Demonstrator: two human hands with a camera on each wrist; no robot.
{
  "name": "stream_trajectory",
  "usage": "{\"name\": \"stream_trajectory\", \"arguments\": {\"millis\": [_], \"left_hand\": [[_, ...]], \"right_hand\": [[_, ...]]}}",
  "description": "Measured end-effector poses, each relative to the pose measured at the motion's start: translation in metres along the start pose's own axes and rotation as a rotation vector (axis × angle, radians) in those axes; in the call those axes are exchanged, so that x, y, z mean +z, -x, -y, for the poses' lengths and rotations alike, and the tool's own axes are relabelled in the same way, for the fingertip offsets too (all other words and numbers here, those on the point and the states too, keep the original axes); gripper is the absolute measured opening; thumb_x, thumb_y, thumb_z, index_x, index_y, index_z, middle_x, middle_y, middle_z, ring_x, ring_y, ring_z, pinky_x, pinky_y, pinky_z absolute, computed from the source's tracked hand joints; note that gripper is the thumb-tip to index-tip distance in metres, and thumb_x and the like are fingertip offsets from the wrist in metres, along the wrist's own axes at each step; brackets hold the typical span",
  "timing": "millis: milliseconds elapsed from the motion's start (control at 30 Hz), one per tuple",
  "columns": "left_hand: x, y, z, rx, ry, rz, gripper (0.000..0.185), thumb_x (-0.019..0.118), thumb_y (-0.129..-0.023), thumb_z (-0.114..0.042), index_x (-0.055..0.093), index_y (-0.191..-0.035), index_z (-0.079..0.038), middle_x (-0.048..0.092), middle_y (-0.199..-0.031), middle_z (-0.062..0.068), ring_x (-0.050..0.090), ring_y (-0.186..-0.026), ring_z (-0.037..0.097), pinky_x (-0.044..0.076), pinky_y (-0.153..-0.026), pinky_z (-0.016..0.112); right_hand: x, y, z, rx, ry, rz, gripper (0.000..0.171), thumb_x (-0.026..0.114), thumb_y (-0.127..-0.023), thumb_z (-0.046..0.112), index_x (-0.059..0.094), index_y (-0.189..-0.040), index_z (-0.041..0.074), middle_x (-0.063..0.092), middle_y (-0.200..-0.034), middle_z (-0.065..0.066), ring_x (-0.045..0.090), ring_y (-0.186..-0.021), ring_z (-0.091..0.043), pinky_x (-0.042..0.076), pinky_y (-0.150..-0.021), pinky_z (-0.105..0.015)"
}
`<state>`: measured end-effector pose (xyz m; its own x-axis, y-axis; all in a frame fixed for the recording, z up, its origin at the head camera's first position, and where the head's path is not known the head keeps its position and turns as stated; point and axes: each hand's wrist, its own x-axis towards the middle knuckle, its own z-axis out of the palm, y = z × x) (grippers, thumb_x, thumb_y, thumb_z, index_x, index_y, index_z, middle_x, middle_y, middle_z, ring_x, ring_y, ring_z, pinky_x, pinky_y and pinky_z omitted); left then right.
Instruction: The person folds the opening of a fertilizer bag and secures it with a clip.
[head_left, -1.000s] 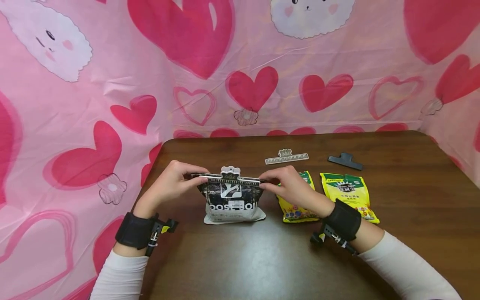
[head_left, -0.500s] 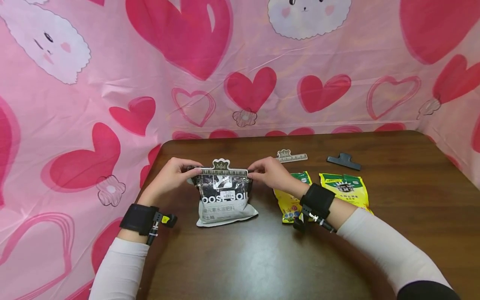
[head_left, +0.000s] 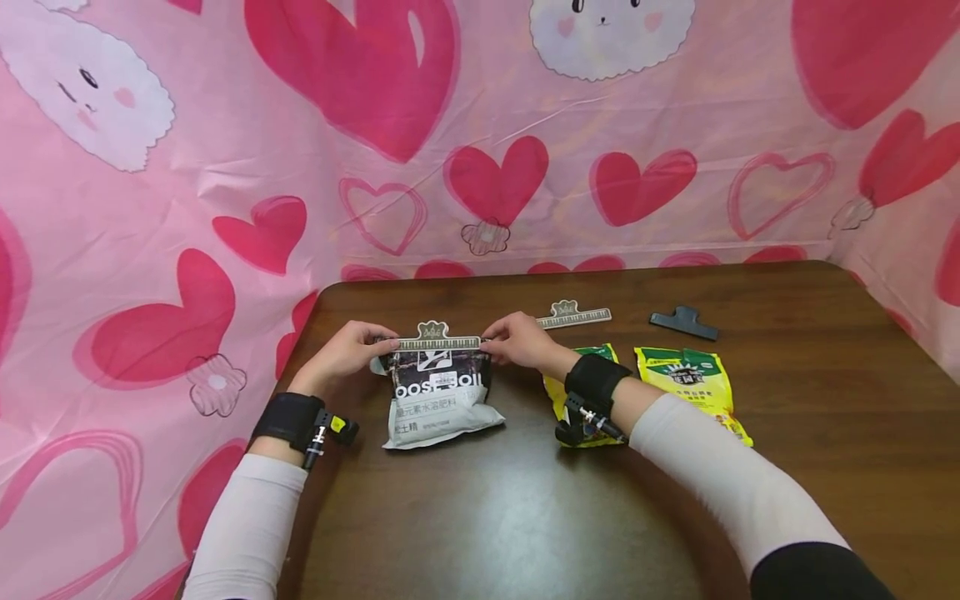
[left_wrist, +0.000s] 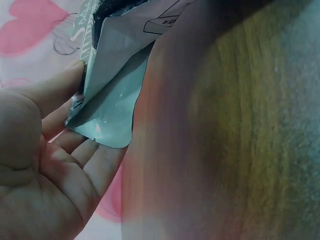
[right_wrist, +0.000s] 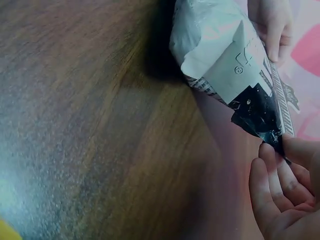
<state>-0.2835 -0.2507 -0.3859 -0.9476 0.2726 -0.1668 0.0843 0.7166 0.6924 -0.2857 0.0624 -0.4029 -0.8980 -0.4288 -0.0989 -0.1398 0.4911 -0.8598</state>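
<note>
- Standing upright near the left side of the table (head_left: 525,517), a black and white soil bag (head_left: 438,404) has its top edge closed under a pale clip (head_left: 437,340) shaped like a ruler.
- Pinching the left end of that top edge, the left hand (head_left: 347,352) has its thumb on the near side and its fingers (left_wrist: 87,152) behind the bag's corner; the grip looks meant to keep the bag from tipping.
- Matching it at the other end, the right hand (head_left: 517,340) pinches the right corner of the bag with its fingertips (right_wrist: 272,172), so the two hands are apart, one at each end of the clip, holding the top stretched flat.
- Lying flat to the right are two yellow and green packets (head_left: 686,379); the nearer one is partly hidden under the right wrist.
- Resting farther back on the table are a second pale clip (head_left: 573,316) and a dark clip (head_left: 683,322), both well apart from the hands.
- Hanging behind and beside the table is a pink cloth (head_left: 187,167) printed with hearts.
</note>
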Motion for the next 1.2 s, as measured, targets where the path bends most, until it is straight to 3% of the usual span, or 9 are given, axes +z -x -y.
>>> {"name": "stream_trajectory", "arguments": {"millis": [200, 467, 733, 933, 1067, 1200], "left_hand": [[0.002, -0.004, 0.003, -0.044, -0.044, 0.021, 0.036, 0.063, -0.097, -0.028, 0.069, -0.121, -0.002, 0.069, -0.111, 0.016, 0.054, -0.099, 0.024, 0.043, -0.082, 0.029], [0.008, -0.013, 0.012, -0.079, -0.019, 0.031, 0.039, 0.067, -0.094, -0.032, 0.070, -0.119, -0.002, 0.069, -0.113, 0.018, 0.057, -0.092, 0.023, 0.052, -0.071, 0.026], [0.007, -0.016, 0.008, -0.121, -0.038, 0.036, 0.038, 0.067, -0.094, -0.034, 0.072, -0.116, -0.004, 0.069, -0.110, 0.015, 0.055, -0.091, 0.023, 0.049, -0.070, 0.027], [0.007, -0.017, 0.002, -0.158, -0.075, 0.006, 0.040, 0.069, -0.093, -0.035, 0.073, -0.115, -0.002, 0.069, -0.108, 0.016, 0.055, -0.087, 0.024, 0.048, -0.068, 0.027], [0.007, -0.015, -0.001, -0.200, -0.142, -0.043, 0.043, 0.071, -0.090, -0.038, 0.073, -0.114, -0.002, 0.070, -0.111, 0.018, 0.057, -0.090, 0.027, 0.050, -0.073, 0.030], [0.008, -0.012, -0.006, -0.196, -0.199, -0.049, 0.043, 0.070, -0.090, -0.038, 0.073, -0.114, -0.002, 0.069, -0.114, 0.020, 0.058, -0.096, 0.030, 0.052, -0.080, 0.037]], "right_hand": [[0.003, -0.006, -0.003, 0.039, -0.015, 0.015, 0.026, 0.071, -0.091, 0.016, 0.073, -0.111, 0.000, 0.075, -0.086, -0.013, 0.067, -0.066, -0.011, 0.060, -0.066, -0.030], [0.004, -0.007, -0.005, 0.086, -0.066, 0.049, 0.028, 0.066, -0.094, 0.012, 0.069, -0.117, -0.006, 0.074, -0.088, -0.017, 0.066, -0.061, -0.010, 0.060, -0.062, -0.029], [0.003, -0.011, -0.009, 0.091, -0.100, 0.056, 0.027, 0.066, -0.094, 0.010, 0.069, -0.115, -0.007, 0.075, -0.089, -0.019, 0.069, -0.062, -0.011, 0.060, -0.063, -0.030], [0.001, -0.010, -0.008, 0.063, -0.058, 0.055, 0.024, 0.068, -0.093, 0.011, 0.070, -0.109, -0.006, 0.074, -0.083, -0.014, 0.070, -0.062, -0.015, 0.060, -0.061, -0.030], [0.003, -0.009, -0.007, 0.079, -0.007, 0.043, 0.026, 0.068, -0.093, 0.014, 0.070, -0.111, -0.004, 0.074, -0.089, -0.016, 0.070, -0.066, -0.017, 0.060, -0.064, -0.030], [0.004, -0.008, -0.007, 0.078, 0.072, 0.033, 0.026, 0.069, -0.093, 0.017, 0.071, -0.112, -0.001, 0.075, -0.092, -0.015, 0.070, -0.067, -0.015, 0.059, -0.064, -0.028]]}}
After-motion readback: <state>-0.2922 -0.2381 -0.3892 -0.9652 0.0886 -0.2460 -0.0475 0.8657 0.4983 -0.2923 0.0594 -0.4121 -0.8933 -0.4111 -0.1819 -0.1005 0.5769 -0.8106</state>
